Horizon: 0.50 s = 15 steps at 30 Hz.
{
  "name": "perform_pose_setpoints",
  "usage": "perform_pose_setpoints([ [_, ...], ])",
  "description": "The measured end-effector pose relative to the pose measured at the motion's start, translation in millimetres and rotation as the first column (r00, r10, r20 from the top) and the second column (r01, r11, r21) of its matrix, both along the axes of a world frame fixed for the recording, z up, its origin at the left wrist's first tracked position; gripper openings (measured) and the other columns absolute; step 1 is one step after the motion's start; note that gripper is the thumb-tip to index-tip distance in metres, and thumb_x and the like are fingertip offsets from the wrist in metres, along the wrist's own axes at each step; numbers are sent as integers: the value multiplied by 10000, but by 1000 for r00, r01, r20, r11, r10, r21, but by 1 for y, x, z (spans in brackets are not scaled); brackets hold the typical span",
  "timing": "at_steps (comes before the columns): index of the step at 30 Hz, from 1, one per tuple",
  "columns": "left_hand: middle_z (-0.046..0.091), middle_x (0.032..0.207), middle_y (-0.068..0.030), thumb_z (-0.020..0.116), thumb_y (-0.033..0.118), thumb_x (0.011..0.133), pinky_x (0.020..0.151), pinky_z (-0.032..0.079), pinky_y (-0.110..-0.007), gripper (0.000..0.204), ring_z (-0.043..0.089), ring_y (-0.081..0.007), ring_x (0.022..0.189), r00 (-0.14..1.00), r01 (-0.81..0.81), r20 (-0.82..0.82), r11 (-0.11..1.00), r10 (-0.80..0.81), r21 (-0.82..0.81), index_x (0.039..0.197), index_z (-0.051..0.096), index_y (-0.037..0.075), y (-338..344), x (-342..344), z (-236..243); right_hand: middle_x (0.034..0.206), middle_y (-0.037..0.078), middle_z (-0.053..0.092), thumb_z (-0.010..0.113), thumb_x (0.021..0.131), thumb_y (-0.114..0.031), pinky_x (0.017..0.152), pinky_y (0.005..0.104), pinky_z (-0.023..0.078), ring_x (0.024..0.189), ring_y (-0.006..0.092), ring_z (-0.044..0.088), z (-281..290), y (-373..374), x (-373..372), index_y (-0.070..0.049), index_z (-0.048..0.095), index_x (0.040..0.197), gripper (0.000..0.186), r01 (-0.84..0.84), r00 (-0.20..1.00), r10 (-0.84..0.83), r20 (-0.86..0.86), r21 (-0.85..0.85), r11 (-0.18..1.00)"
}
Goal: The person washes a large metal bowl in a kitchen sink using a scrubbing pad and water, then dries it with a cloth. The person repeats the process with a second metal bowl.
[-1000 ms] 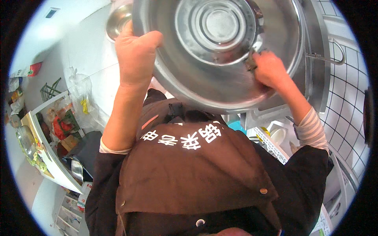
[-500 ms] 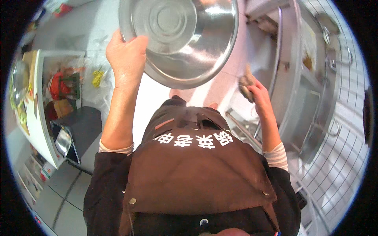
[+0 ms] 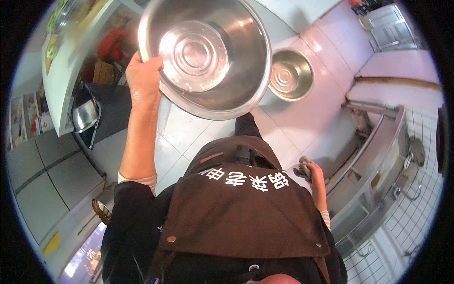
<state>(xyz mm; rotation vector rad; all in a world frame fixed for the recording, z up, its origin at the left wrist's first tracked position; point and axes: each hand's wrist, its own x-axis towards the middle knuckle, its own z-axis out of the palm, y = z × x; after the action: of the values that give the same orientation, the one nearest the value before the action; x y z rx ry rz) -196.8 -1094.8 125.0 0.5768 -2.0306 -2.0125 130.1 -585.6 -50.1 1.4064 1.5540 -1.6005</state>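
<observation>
My left hand [image 3: 144, 83] grips the rim of a large stainless steel basin [image 3: 243, 57], held up in front of me with its ringed inside facing upward. Down to the right, away from the basin, my right hand [image 3: 314, 174] is closed on a crumpled greyish cloth [image 3: 302, 166]. Beyond the held basin, a smaller steel basin [image 3: 295, 78] sits on the tiled floor [image 3: 283, 123]. A brown apron [image 3: 241, 217] covers my front.
At left stands a white counter [image 3: 62, 94] with clutter on and under it, near a dark item [image 3: 92, 85]. Along the right runs a steel sink unit [image 3: 354, 203] against a tiled wall [image 3: 406, 203]. A pale slatted object [image 3: 392, 28] stands at the upper right.
The large basin moved away from the steel sink unit as my view turned. My right hand left the basin's inside and dropped lower with the cloth. The floor basin shows more fully.
</observation>
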Motion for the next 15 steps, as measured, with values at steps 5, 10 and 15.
perform_pose_setpoints([
  [5, 639, 842, -57, 571, -63, 701, 667, 463, -248, 284, 587, -131, 723, 993, -110, 22, 990, 113, -83, 973, 652, -48, -27, -29, 32, 901, 84, 701, 489, 997, -487, 663, 301, 496, 772, 157, 653, 36, -46, -159, -9, 668, 1090, 518, -81, 962, 32, -269, -172, 982],
  [10, 619, 807, -58, 554, -55, 666, 661, 463, -269, 320, 575, -152, 700, 966, -259, -22, 965, 258, -36, 971, 650, -36, -65, -51, 68, 831, 46, 670, 526, 979, -435, 564, 281, 458, 627, 138, 588, 2, -55, -279, -44, 693, 982, 425, -368, 899, 348, -264, -28, 930],
  [15, 616, 849, -100, 560, -16, 669, 718, 502, -326, 365, 599, -219, 744, 883, -467, 10, 880, 469, -85, 1027, 630, -10, -136, -79, 109, 905, 57, 716, 515, 980, -426, 563, 262, 453, 665, 137, 628, 1, -88, -341, -22, 704, 1118, 466, -547, 805, 502, -315, -66, 835],
])
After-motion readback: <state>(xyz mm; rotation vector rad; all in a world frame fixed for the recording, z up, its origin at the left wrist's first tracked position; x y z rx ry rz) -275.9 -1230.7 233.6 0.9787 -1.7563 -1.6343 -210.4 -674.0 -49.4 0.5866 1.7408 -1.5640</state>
